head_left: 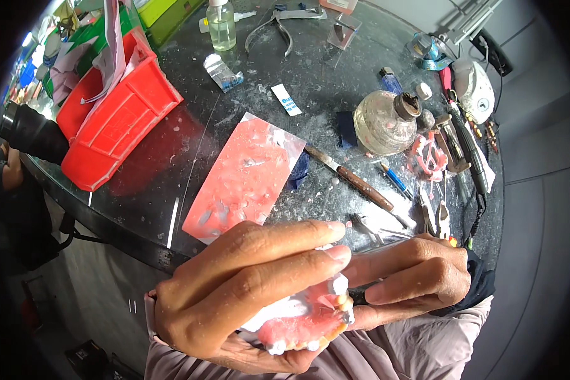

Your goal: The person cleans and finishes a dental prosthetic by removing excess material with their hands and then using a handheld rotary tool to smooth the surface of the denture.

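Note:
A white dental cast (304, 313) with pink wax and a row of yellowish teeth is gripped in my left hand (234, 291), low in front of my body. My left fingers reach over its top, with the thumb underneath. At its right side, my right hand (418, 272) is closed, fingers curled, close against the teeth. Something dark shows between the right fingers, too covered to name. Beyond my hands lies a sheet of pink wax (247, 171) on a clear film, its surface gouged and flaked. A wax knife with a wooden handle (364, 188) rests just right of it.
A glass spirit burner (386, 123) stands at right, near a blue pencil (396, 180), a pink wax piece (429, 158) and pliers (442, 218). A red bin (123, 120) sits at left. Further back are wire pliers (278, 28) and a pump bottle (221, 28).

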A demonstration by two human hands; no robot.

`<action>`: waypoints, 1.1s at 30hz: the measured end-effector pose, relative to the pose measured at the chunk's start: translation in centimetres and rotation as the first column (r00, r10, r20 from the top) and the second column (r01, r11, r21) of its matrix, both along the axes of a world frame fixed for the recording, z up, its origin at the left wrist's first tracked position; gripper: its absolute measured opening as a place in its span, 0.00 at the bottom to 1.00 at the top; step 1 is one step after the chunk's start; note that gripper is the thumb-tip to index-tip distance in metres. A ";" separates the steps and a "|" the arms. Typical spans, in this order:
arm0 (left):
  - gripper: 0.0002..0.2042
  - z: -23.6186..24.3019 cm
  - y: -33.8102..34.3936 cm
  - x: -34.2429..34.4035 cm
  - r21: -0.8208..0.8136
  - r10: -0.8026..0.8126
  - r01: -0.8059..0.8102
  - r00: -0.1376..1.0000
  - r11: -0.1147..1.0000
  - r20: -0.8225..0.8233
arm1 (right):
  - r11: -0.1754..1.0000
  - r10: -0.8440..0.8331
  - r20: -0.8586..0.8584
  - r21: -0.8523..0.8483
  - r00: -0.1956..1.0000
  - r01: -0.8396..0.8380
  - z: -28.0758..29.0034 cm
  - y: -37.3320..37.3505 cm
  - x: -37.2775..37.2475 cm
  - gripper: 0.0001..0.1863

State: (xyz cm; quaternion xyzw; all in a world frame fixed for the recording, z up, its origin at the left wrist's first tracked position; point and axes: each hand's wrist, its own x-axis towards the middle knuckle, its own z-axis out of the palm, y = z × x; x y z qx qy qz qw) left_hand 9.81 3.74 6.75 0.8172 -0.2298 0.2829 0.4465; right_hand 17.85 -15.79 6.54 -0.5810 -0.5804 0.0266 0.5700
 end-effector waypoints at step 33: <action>0.28 0.5 -0.8 0.1 0.003 0.055 -0.055 0.999 0.999 -0.001 | 0.993 0.103 0.113 0.041 0.988 -0.109 0.0 -0.4 0.6 0.11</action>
